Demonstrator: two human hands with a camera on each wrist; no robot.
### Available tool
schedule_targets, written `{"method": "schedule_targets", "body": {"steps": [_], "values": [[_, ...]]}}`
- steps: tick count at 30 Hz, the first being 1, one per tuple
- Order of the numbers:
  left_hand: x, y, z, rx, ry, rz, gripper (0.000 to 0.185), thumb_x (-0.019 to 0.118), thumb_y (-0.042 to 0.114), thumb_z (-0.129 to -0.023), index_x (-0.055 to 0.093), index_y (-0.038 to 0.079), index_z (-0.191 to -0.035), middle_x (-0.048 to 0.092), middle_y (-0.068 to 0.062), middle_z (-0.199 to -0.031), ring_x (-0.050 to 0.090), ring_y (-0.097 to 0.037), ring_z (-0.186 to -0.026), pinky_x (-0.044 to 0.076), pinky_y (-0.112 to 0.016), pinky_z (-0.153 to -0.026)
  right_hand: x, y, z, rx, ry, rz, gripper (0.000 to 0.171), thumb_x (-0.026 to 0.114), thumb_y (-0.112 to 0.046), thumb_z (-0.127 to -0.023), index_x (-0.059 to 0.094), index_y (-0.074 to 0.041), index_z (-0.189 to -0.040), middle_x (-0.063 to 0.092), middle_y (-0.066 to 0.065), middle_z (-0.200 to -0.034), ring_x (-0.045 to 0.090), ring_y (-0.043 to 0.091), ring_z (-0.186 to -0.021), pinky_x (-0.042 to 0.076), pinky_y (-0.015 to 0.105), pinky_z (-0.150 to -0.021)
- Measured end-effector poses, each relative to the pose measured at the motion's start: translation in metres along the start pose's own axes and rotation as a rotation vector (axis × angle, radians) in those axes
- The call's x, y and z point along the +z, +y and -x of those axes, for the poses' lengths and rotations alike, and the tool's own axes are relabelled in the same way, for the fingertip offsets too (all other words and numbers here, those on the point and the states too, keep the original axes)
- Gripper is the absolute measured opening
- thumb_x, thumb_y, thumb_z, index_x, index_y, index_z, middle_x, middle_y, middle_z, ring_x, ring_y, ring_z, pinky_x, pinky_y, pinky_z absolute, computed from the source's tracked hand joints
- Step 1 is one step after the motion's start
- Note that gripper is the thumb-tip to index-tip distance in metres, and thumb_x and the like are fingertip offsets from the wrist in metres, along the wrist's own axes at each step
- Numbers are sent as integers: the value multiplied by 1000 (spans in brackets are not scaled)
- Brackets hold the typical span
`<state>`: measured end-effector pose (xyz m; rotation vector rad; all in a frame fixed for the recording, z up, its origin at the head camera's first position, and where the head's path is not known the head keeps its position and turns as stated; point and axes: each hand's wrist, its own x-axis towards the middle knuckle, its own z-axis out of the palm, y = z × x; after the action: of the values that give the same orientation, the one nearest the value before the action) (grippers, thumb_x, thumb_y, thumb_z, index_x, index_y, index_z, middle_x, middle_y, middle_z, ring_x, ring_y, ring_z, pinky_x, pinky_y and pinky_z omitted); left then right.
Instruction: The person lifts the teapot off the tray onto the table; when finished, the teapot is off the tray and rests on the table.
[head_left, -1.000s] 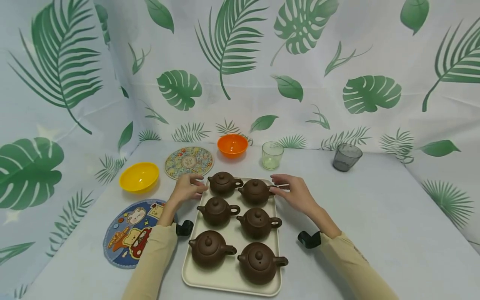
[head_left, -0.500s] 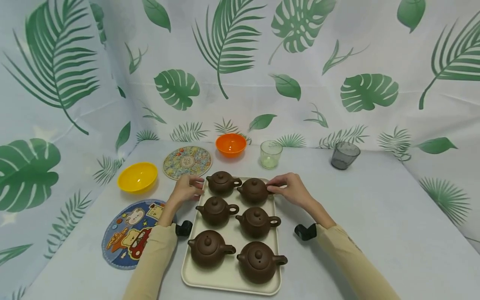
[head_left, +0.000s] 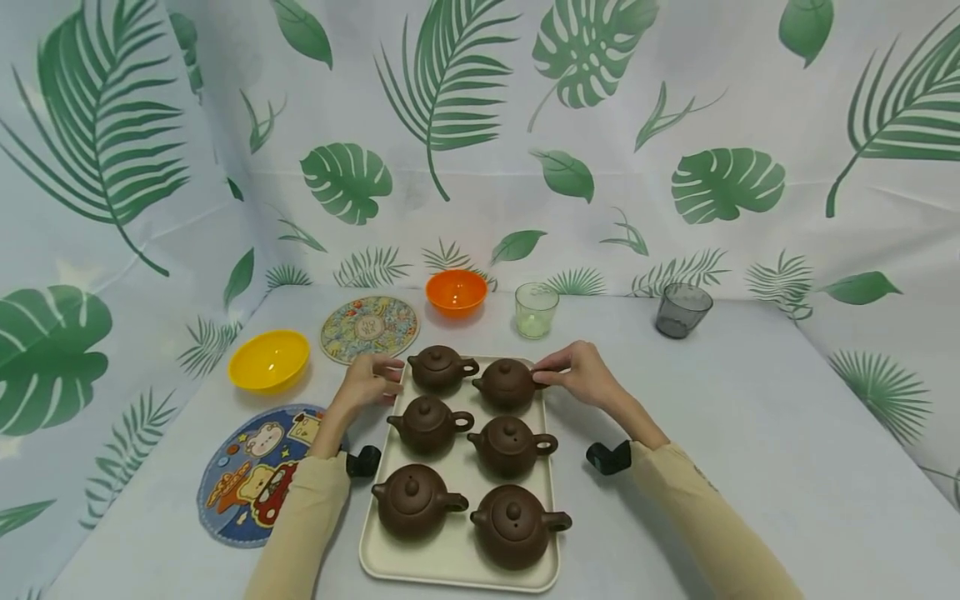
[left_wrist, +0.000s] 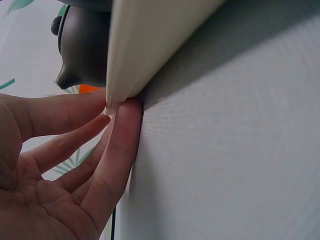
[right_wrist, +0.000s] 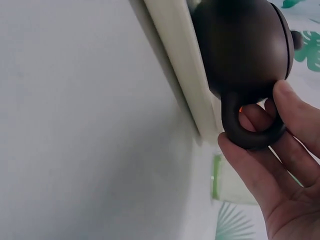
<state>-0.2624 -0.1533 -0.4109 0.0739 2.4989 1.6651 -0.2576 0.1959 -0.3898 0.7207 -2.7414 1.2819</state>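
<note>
A cream tray [head_left: 423, 562] bears several dark brown teapots in two columns. My left hand [head_left: 366, 383] is at the tray's far left corner. In the left wrist view, thumb and fingers of that hand [left_wrist: 80, 165] pinch the tray edge [left_wrist: 145, 40], one finger running beneath it, with a teapot [left_wrist: 85, 45] just above. My right hand [head_left: 587, 377] holds the handle of the far right teapot [head_left: 506, 385]. Up close in the right wrist view, thumb and fingers close around the ring handle [right_wrist: 245, 139], which juts past the tray rim.
Behind the tray stand an orange bowl [head_left: 456, 293], a greenish glass [head_left: 536, 311] and, farther right, a grey glass [head_left: 682, 312]. To the left are a yellow bowl [head_left: 268, 362], a patterned round mat [head_left: 369, 327] and a blue cartoon mat [head_left: 240, 475], partly under the left forearm.
My right hand has closed from spread fingers onto the far right teapot's handle. My left fingers have drawn in to the tray's edge. The teapots keep their places on the tray.
</note>
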Motion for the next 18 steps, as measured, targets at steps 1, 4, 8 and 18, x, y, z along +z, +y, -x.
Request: {"method": "schedule_targets", "body": {"steps": [1, 4, 8, 18], "values": [[0, 0, 0, 3, -3, 1, 40, 65, -11, -80, 60, -11, -120, 63, -27, -103, 65, -20, -77, 59, -34, -65, -2, 1, 1, -2, 1, 4, 13, 74, -8, -83, 77, -1, -93, 74, 11, -86, 71, 20, -80, 53, 25, -70], [1, -1, 0, 5, -15, 7, 41, 64, -11, -80, 59, -11, -121, 62, -28, -104, 65, -21, -79, 59, -35, -66, -11, 6, 4, 5, 7, -13, 13, 74, -8, -83, 77, -1, -93, 74, 12, -87, 71, 21, -81, 53, 26, -72], [0, 0, 1, -6, -17, 10, 42, 64, -11, -81, 58, -11, -122, 62, -29, -107, 65, -21, -80, 59, -33, -66, -30, 16, 12, 44, 28, -68, 16, 72, -9, -85, 76, 1, -97, 74, 14, -90, 71, 18, -84, 52, 22, -77], [0, 4, 3, 15, -31, 8, 43, 64, -11, -80, 57, -13, -122, 62, -31, -106, 65, -21, -77, 59, -33, -65, -106, 47, 57, 172, 123, -43, 30, 68, -14, -89, 69, 9, -108, 73, 14, -96, 66, 1, -83, 53, 18, -74]]}}
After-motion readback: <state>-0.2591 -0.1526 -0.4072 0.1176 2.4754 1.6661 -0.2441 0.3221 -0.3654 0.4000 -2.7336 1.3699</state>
